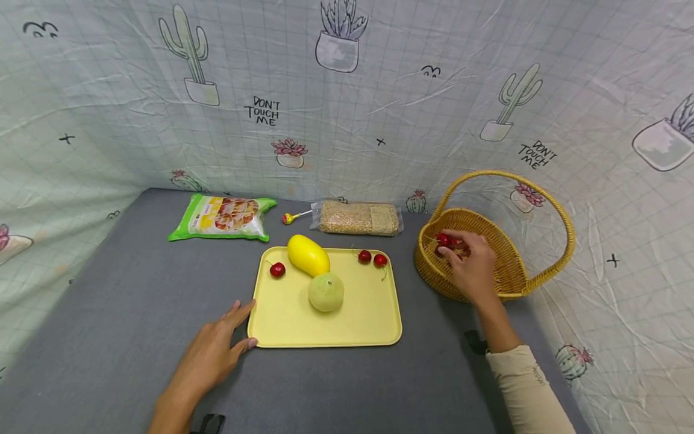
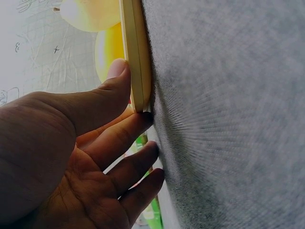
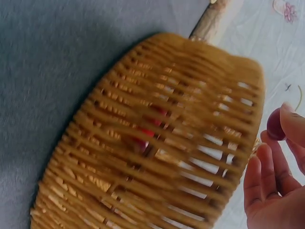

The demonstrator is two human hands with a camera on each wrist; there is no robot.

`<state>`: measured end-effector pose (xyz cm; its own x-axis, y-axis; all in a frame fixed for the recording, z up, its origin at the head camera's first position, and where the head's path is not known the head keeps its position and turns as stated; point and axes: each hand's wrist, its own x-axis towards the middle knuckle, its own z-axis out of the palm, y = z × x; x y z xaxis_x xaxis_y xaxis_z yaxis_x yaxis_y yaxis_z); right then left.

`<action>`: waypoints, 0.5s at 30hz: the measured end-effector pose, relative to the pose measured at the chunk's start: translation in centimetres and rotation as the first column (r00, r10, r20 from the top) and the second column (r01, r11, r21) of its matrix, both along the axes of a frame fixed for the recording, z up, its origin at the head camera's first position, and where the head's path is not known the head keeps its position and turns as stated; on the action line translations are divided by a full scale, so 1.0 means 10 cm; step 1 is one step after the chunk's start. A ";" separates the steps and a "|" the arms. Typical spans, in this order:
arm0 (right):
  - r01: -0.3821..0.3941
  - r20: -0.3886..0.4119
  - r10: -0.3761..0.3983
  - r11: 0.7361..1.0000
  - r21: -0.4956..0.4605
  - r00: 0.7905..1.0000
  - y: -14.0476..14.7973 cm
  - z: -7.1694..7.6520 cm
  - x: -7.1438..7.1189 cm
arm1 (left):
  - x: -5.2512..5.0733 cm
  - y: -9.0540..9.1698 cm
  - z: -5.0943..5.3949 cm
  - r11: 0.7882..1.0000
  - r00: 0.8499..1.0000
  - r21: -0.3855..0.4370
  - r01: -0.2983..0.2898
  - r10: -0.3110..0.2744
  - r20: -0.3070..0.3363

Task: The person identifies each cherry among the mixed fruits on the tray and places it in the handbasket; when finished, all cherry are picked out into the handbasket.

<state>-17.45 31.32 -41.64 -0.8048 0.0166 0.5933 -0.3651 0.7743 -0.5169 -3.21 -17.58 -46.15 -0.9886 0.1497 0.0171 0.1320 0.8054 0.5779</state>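
Observation:
My right hand (image 1: 475, 260) pinches a dark red cherry (image 1: 444, 240) between thumb and fingers, over the left part of the wicker basket (image 1: 512, 250). In the right wrist view the cherry (image 3: 275, 125) with its stem shows above the basket rim. More red fruit (image 3: 155, 117) shows through the weave, partly hidden. My left hand (image 1: 213, 345) touches the left edge of the yellow tray (image 1: 358, 328) with thumb and forefinger spread. On the tray are a yellow mango (image 1: 308, 254), a pale green round fruit (image 1: 326, 292), and cherries at left (image 1: 277, 269) and right (image 1: 365, 257).
Behind the tray lie a green-and-white food bag (image 1: 225, 217), a lollipop (image 1: 288, 218) and a clear pack of grains (image 1: 358, 218). The basket's tall handle (image 1: 569, 232) arches over its right side. A patterned cloth (image 1: 347, 126) hangs behind the grey table (image 1: 135, 313).

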 end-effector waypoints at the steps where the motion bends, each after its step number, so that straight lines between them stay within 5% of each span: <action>1: 0.010 0.001 -0.010 1.000 -0.001 1.000 0.02 0.00 -0.01 | 0.00 0.00 0.00 1.000 1.000 0.000 -0.001 0.001 0.001; 15: 0.123 0.092 -0.120 0.992 -0.020 0.988 0.31 -0.01 -0.10 | 0.01 0.02 -0.01 1.000 1.000 -0.017 -0.011 0.012 0.023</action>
<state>-18.43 34.37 -41.75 -0.8463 0.1316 0.5161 -0.2199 0.7962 -0.5636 -3.14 -17.40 -46.26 -0.9903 0.1385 -0.0079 0.1096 0.8164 0.5670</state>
